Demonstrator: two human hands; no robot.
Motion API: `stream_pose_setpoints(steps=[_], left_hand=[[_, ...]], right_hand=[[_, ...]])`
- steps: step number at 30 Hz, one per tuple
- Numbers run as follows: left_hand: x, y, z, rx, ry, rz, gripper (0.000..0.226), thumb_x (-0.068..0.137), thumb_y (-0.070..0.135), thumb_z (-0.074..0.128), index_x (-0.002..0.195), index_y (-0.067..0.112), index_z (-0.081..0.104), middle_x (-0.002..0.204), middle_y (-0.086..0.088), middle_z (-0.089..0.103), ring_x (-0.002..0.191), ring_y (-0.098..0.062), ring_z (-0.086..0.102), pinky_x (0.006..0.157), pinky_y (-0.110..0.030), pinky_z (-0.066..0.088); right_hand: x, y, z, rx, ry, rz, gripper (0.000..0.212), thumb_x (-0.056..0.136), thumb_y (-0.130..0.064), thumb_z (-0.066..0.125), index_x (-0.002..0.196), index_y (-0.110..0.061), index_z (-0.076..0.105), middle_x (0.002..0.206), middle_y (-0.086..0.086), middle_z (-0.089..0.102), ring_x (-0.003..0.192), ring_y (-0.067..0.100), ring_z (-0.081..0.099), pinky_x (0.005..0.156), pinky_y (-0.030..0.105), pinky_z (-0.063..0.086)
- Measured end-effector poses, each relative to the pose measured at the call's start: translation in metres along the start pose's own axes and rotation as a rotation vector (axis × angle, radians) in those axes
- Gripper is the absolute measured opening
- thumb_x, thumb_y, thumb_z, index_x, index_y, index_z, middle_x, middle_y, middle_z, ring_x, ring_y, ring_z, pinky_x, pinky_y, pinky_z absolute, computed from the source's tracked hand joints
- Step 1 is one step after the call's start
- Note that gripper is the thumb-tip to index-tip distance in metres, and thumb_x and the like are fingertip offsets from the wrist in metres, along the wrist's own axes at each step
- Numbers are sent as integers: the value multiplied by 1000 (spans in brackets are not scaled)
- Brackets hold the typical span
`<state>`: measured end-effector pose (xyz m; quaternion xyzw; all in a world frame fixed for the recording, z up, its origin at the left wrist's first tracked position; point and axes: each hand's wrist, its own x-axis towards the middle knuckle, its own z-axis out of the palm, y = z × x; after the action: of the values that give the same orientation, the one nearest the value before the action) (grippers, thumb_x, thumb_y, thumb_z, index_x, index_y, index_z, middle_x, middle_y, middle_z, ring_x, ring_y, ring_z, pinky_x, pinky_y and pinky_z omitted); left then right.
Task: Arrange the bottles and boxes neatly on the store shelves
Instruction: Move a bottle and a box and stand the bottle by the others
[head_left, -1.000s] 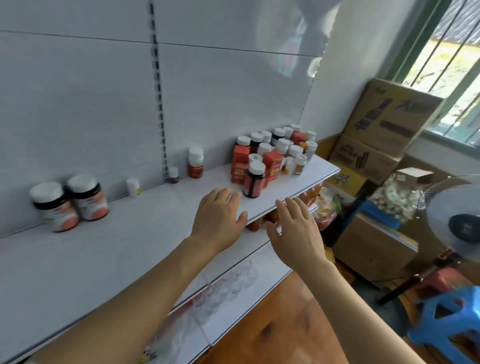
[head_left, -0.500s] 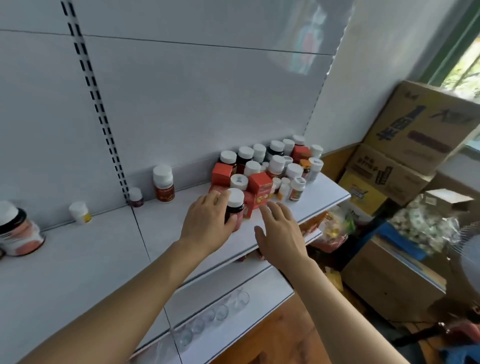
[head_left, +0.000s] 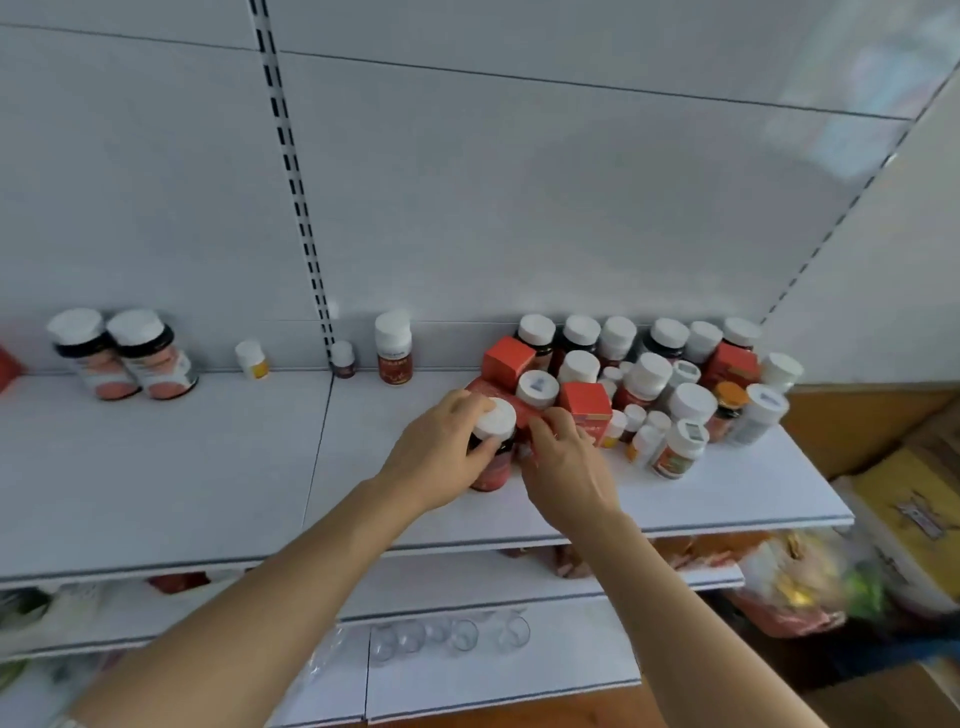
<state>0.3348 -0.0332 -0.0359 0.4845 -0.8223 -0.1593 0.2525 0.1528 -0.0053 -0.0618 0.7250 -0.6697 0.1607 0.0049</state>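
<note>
Bottles and boxes are mostly crammed together at about 2 o'clock on the white shelf (head_left: 208, 493), a messy bunch of white caps and red cartons. Both forearms reach up from 6 o'clock. The left hand (head_left: 441, 457) has its fingers and thumb curled round a dark bottle (head_left: 493, 452) with a white cap, standing at the near edge of the pile. The right hand (head_left: 566, 467), just beside it, pinches the end of a red box (head_left: 514, 408) lying flat. Over at 10 o'clock, two big jars (head_left: 122, 356) stand well apart from the pile.
</note>
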Motion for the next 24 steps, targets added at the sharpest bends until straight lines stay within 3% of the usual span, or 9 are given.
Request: stream_pose_setpoints(steps=[5,10,16,19,24], left_hand=[[1,3,2,-37,-34,-53,41,91,36,63,125,18,50,130,1,53,108,-23,58,86,-39,49],[-2,-5,-5,-114,-29,-110,44,91,36,63,130,24,47,128,3,53,103,-17,56,87,-36,49],[-13,-23,-29,-40,-14,-144,57,92,47,57,145,33,38,127,2,48,109,-18,53,91,-35,47],[-17,-35,-43,-4,20,-162,54,90,51,59,139,33,45,127,4,48,110,-17,53,89,-35,47],[-29,-54,-57,47,59,-222,51,80,58,68,118,28,52,114,7,49,95,-15,54,78,-31,45]], right_hand=[[5,-2,3,22,-4,13,20,76,-9,72,93,-8,61,101,15,54,68,34,60,52,31,40],[10,2,0,-33,-75,44,21,94,-28,57,109,-15,49,108,6,52,80,28,62,56,31,37],[7,-16,-4,84,-1,-43,30,87,-33,64,108,-13,56,99,8,54,68,34,59,48,35,44],[8,-31,-1,115,28,-64,34,86,-39,67,108,-15,58,97,6,55,66,33,59,48,36,48],[6,-56,6,135,12,-126,33,85,-40,64,110,-20,57,99,0,53,69,29,59,51,39,51]])
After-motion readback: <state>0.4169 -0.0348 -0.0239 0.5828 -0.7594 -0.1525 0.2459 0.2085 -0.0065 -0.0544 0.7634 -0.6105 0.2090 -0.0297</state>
